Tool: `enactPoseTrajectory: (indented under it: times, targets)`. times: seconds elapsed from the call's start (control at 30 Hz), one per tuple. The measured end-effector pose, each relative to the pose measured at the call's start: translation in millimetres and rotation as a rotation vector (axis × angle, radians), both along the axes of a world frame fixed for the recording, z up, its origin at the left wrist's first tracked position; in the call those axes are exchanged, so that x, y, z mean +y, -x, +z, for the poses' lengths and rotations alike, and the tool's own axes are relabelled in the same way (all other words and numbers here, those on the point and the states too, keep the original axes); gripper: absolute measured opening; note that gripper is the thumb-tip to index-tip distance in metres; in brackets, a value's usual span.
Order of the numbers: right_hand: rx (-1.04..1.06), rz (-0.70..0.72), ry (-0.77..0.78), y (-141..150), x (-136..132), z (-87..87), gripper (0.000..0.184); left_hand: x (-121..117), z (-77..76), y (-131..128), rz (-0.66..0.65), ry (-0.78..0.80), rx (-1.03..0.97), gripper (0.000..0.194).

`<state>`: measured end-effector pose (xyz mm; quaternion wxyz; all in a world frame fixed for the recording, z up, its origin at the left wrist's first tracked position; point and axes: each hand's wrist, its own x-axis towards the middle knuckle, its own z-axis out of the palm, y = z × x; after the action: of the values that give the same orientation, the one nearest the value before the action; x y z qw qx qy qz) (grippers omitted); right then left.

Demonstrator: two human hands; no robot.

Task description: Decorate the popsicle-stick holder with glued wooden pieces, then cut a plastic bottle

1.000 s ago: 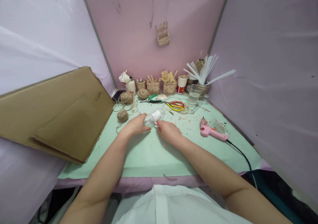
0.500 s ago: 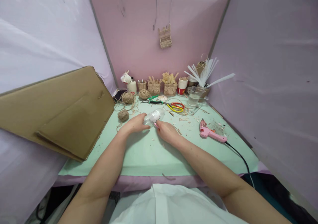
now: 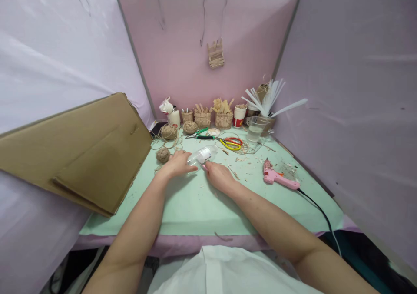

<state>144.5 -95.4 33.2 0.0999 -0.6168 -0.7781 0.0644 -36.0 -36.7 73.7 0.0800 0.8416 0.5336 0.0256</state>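
Observation:
A small clear plastic bottle (image 3: 203,154) lies on its side on the green table mat (image 3: 195,203). My left hand (image 3: 177,164) is closed round its near end and pins it down. My right hand (image 3: 219,175) rests just right of the bottle, fingers pinched on a thin pink tool (image 3: 204,166) whose tip meets the bottle's near end. Most of that tool is hidden inside my hand.
A pink glue gun (image 3: 279,177) with a black cord lies to the right. Scissors (image 3: 230,142), pliers (image 3: 199,133), twine balls (image 3: 162,154), small baskets (image 3: 223,119) and cups line the back. A cardboard sheet (image 3: 78,148) leans on the left wall.
Both hands and the bottle stay together in the same grip. The view has tilted slightly, so everything sits a little lower in the picture.

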Motion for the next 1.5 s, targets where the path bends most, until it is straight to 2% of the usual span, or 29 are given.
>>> enactPoseTrajectory:
  times: [0.07, 0.2, 0.3, 0.5, 0.83, 1.1, 1.17, 1.3, 1.5]
  targets:
    - [-0.012, -0.008, -0.003, 0, -1, -0.9, 0.036, -6, 0.7, -3, -0.001, -0.033, 0.007, 0.064]
    - [-0.026, -0.008, -0.017, -1, -2, -2.3, 0.035, -18, 3.2, -11, 0.043, -0.017, 0.069, 0.052]
    - [-0.028, -0.011, -0.029, 0, -3, -3.3, 0.033, -21, 3.6, -16, 0.044, -0.036, 0.103, 0.058]
    - [-0.024, -0.035, -0.001, 2, -2, -1.5, 0.03, -14, 2.4, -14, 0.053, -0.018, 0.09, 0.051]
    - [0.033, -0.023, 0.046, 5, 4, 3.3, 0.033, -5, -1.3, -9, 0.011, -0.02, 0.065, 0.053]
    - [0.048, 0.017, 0.06, 2, 14, 5.9, 0.033, 5, -2.9, -1, 0.048, 0.101, -0.031, 0.056]
    - [0.053, 0.016, 0.059, 2, 15, 5.1, 0.033, 4, -2.8, -1, 0.058, 0.073, -0.027, 0.056]
    - [0.055, 0.003, 0.044, 1, 14, 3.4, 0.033, -7, -1.6, -9, 0.084, -0.079, 0.068, 0.058]
    - [0.04, -0.002, 0.037, 1, 9, 3.7, 0.033, -20, -2.2, -22, 0.094, -0.108, 0.146, 0.062]
